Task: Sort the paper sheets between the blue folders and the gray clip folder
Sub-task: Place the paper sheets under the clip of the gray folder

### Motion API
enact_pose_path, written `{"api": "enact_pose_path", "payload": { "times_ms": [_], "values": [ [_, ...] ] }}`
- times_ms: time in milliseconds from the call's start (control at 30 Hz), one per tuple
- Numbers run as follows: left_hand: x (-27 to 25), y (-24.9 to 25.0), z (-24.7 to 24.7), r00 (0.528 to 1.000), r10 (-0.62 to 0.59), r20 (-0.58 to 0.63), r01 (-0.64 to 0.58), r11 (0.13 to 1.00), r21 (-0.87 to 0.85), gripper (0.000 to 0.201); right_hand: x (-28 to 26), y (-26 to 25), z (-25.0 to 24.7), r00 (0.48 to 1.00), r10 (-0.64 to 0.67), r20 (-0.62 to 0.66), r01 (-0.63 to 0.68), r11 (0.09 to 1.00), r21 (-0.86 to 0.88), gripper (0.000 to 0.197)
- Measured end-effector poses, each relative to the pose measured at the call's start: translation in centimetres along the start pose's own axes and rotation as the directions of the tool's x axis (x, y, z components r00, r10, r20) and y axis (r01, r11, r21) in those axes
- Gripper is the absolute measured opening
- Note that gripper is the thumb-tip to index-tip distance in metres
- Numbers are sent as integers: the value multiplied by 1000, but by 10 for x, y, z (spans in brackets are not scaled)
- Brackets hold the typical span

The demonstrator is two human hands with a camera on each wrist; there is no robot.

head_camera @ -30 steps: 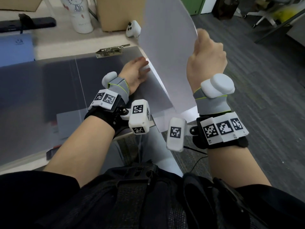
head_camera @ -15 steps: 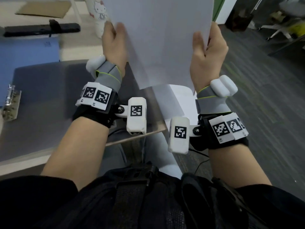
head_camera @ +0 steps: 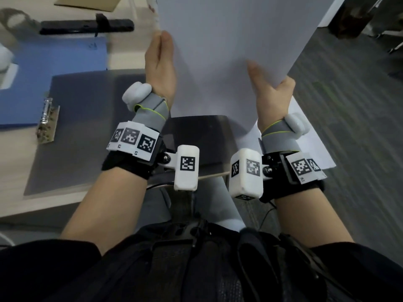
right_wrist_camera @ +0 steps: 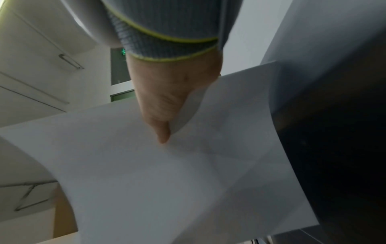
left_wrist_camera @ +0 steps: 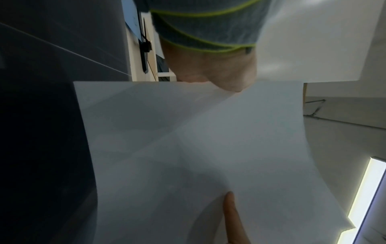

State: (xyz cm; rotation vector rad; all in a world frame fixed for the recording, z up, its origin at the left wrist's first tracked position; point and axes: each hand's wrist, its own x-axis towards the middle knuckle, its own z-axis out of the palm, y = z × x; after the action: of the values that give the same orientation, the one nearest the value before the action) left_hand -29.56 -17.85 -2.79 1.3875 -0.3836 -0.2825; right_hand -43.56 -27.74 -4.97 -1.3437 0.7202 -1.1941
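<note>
A blank white paper sheet (head_camera: 229, 46) is held upright in front of me over the desk's right end. My left hand (head_camera: 161, 62) pinches its left edge and my right hand (head_camera: 270, 90) pinches its lower right edge, thumb on the near face. The wrist views show the paper sheet (left_wrist_camera: 208, 148) and the paper sheet (right_wrist_camera: 167, 173) filling the frame, with my right thumb (right_wrist_camera: 160, 125) pressed on it. The gray clip folder (head_camera: 82, 118) lies flat on the desk below, its metal clip (head_camera: 45, 120) at the left. A blue folder (head_camera: 54, 68) lies behind it.
More white sheets (head_camera: 309, 140) stick out past the desk's right edge under my right wrist. A black bar-shaped object (head_camera: 87, 27) and a brown envelope (head_camera: 87, 3) lie at the back of the desk. Gray carpet (head_camera: 349, 127) is to the right.
My left hand left the gray folder and took the sheet's left edge; both hands now hold the sheet upright. My view has swung right, so the folders sit further left.
</note>
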Motion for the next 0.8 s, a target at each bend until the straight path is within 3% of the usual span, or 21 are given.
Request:
{"api": "enact_pose_path", "payload": {
  "times_ms": [133, 233, 333, 400, 500, 667, 800],
  "values": [
    [10, 5, -9, 998, 32, 56, -37, 995, 98, 22, 5, -4, 9, 998, -50, -40, 49, 998, -28, 14],
    [20, 5, -18, 989, 136, 63, -145, 972, 187, 31, 11, -3, 14, 998, -55, -29, 54, 998, -17, 12],
    [33, -1, -28, 988, 131, 81, -145, 971, 191, 28, 17, 5, 17, 997, -78, -16, 76, 993, -94, 16],
    [40, -7, -33, 993, 93, 77, -105, 979, 176, 42, 20, 13, 18, 998, -59, -25, 53, 983, -174, 21],
    [47, -20, -35, 994, -43, 99, 11, 953, 302, 60, 21, 26, 17, 998, -48, -43, 31, 945, -326, 35],
    [45, -47, -39, 971, -205, 125, 115, 853, 509, 59, 22, 50, 6, 992, 100, -75, -125, 829, -545, 40],
    [40, -64, -43, 933, -335, 131, 183, 756, 628, 62, 18, 62, -1, 972, 216, -89, -223, 749, -624, 36]
  ]
}}
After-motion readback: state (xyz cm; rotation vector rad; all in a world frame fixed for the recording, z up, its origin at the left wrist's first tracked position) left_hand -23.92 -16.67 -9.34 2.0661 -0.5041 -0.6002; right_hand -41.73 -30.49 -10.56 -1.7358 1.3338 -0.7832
